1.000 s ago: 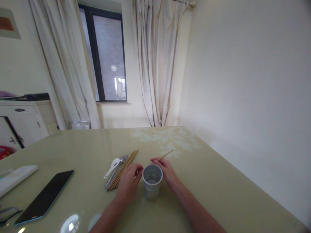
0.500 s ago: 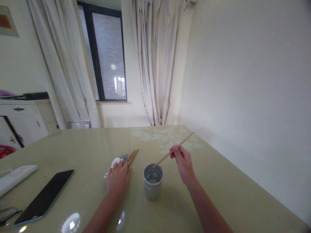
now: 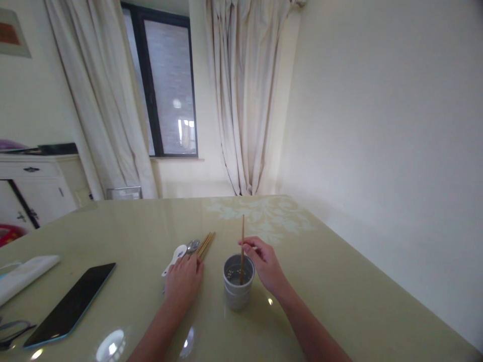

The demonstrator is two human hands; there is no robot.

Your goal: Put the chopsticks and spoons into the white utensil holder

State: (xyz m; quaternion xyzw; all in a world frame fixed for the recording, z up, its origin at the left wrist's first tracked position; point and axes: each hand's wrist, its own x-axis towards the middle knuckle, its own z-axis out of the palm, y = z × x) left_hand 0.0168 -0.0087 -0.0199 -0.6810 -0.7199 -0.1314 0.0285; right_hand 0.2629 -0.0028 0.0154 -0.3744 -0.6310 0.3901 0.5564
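My right hand (image 3: 266,264) pinches a wooden chopstick (image 3: 242,236) between thumb and fingers. The chopstick stands nearly upright, its lower end inside a grey cup-shaped utensil holder (image 3: 237,296) with small holes in its bottom. Left of the holder, my left hand (image 3: 183,282) lies palm down over a group of utensils on the table. From under its fingers stick out several wooden chopsticks (image 3: 206,245), metal spoons (image 3: 192,246) and a white spoon (image 3: 176,257). The near ends of these utensils are mostly hidden by the hand.
A dark tablet (image 3: 73,304) lies on the glossy table (image 3: 143,236) at the left. Beside it are a white box-like object (image 3: 28,276) and a pair of glasses (image 3: 15,332) at the edge of view. A wall (image 3: 385,151) borders the table's right side.
My right hand has moved left to the holder, and the chopstick has swung from a slant to nearly upright, its end now inside. My left hand has stayed in place.
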